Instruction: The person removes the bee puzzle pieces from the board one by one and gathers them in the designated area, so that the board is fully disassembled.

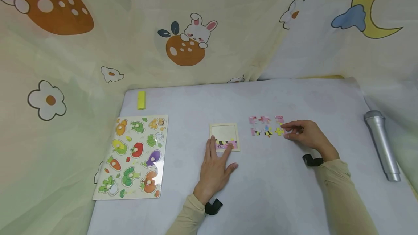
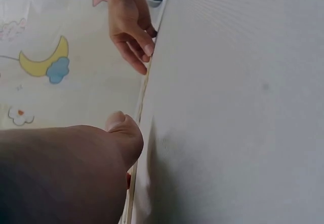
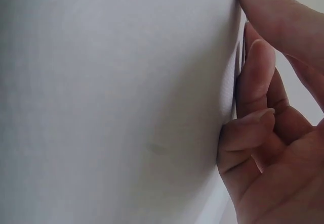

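A small wooden puzzle frame [image 1: 238, 133] lies on the table, with pink and yellow-black jigsaw pieces [image 1: 221, 144] along its lower side. My left hand [image 1: 213, 171] rests on its near edge with fingers extended, the fingertips touching the fitted pieces. To the right of the frame, loose jigsaw pieces [image 1: 267, 131] lie in two rows. At the right end of the lower row my right hand [image 1: 307, 134] pinches a jigsaw piece [image 1: 287, 131] between thumb and forefinger, low over the table. In the right wrist view the right hand's other fingers [image 3: 248, 133] are curled at the tabletop; the piece is hidden there.
A vegetable peg board [image 1: 147, 162] lies at the left, and behind it a yellow block [image 1: 141, 100]. At the right edge lies a silver cylinder [image 1: 382, 146] shaped like a microphone. A printed cloth [image 1: 137, 39] hangs along the table's back edge.
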`<action>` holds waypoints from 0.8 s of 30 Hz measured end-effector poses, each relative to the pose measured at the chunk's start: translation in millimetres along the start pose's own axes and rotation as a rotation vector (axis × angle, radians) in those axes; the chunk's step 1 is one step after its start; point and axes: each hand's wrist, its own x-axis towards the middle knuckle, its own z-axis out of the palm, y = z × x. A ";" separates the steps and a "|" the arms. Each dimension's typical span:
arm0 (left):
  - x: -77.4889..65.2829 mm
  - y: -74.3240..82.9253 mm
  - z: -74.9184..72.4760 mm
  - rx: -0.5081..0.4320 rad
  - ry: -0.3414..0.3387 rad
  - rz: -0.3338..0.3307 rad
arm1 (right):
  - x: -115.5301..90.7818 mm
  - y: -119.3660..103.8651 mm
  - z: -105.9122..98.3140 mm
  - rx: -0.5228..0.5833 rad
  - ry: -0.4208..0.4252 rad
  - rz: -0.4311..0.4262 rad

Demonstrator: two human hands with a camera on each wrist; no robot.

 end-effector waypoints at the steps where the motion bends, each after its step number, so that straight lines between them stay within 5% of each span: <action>1: -0.3 0.4 0.1 -0.003 0.001 -0.002 | -0.3 -0.4 -0.4 0.001 -0.002 0.001; 12: -3.9 7.0 -3.8 0.012 -0.040 -0.061 | 10.7 -30.6 11.5 0.060 0.041 -0.138; 24: -4.8 7.7 -3.6 0.026 -0.081 -0.077 | 48.5 -120.1 80.0 0.111 -0.115 -0.328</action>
